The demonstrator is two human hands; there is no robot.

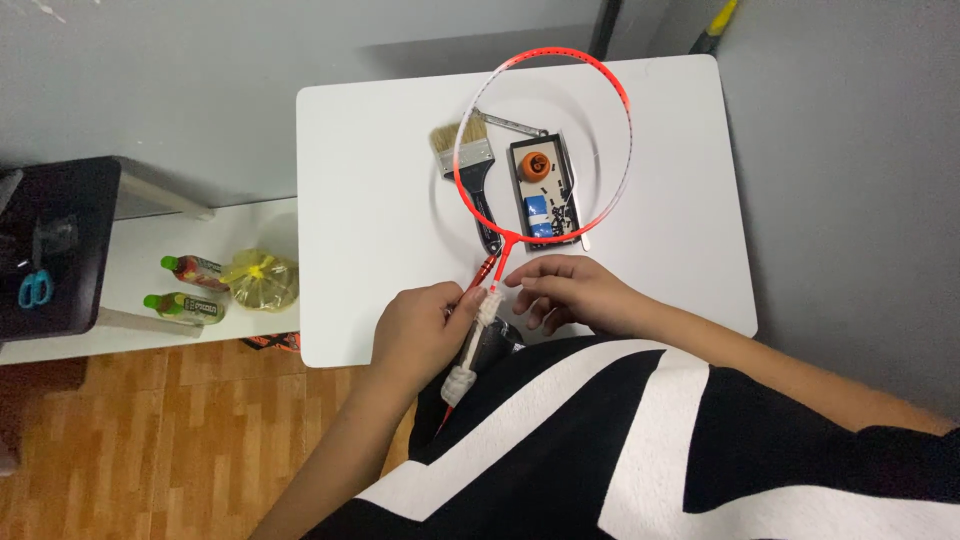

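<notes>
A shallow black tray (pixel 545 190) lies on the white table (pixel 380 200), inside the ring of the racket's head. It holds an orange round piece (pixel 537 165) at its far end, a small blue item (pixel 537 208) nearer the person, and a scatter of tiny dark bits along its right side (too small to tell apart).

The red racket frame (pixel 600 80), unstrung, lies over the tray with its hoop away from the person. Its long axis runs from the hoop down through the shaft toward the person's lap, tilted slightly left at the near end. The handle (pixel 478 335), wrapped in white, juts past the table edge nearest the tray.

The left hand (pixel 420 335) is closed around the handle. The right hand (pixel 565 292) has its fingertips pinched narrowly at the top of the white wrap.

A paintbrush (pixel 472 170) lies just left of the tray, bristles pointing away, crossed by the hoop. A metal tool (pixel 510 123) lies beyond the tray's far end.
</notes>
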